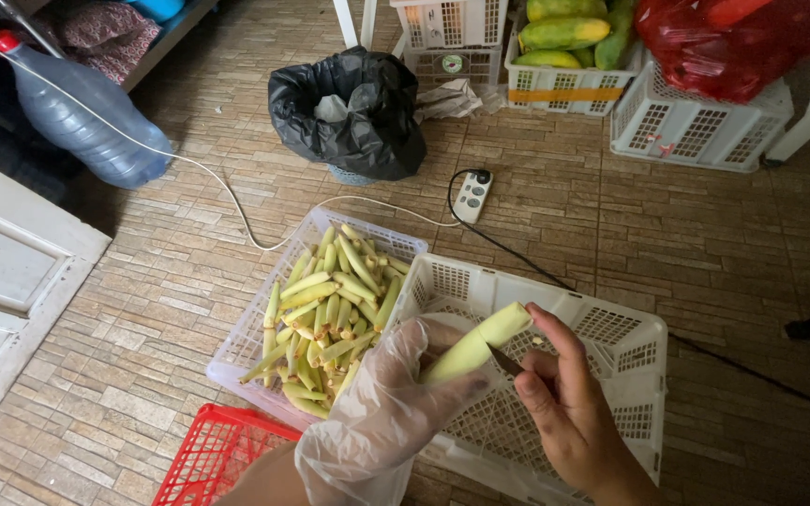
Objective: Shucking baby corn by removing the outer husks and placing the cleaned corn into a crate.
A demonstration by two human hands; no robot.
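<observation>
My left hand (382, 412), in a clear plastic glove, grips a pale green ear of baby corn (478, 343) by its lower end, tip pointing up and right. My right hand (569, 408) is bare and holds a small knife (506, 361) whose dark blade rests against the corn's side. Both hands are above a white slotted plastic basket (625, 356). To the left, a clear slotted basket (255, 323) holds several peeled baby corn ears (335, 314).
A red basket (208, 459) sits at the bottom left. A black bin bag (349, 112), a large water bottle (82, 117), a white power strip (472, 195) with cables, and white crates of green-yellow produce (564, 56) stand on the tiled floor. A white door (2, 281) is at left.
</observation>
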